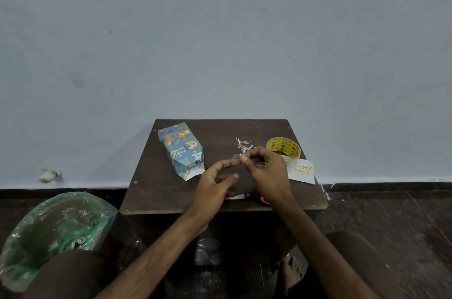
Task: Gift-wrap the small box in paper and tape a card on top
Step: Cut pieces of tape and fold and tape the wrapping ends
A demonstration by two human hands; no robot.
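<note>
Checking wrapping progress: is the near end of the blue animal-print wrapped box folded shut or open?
Open. On the blue animal-print wrapped box, the near-end paper sticks out unfolded around a dark gap.

We are pinching a clear tape strip [236, 157] in our right hand [266, 171] (left hand [215, 181] touching it), wrapped box [181, 149] lying beyond the left.

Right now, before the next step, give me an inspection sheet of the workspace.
Surface: small dark wooden table.
Job's things: wrapped box, near end open; tape roll; card beside it, not taped on.
Clutter: paper scraps; scissors partly under the right hand.
Hands: right hand pinches a clear tape strip; left hand meets it, grip unclear.
Cables: nothing seen.
Surroundings: green-lined bin on the floor; plain wall.
</note>
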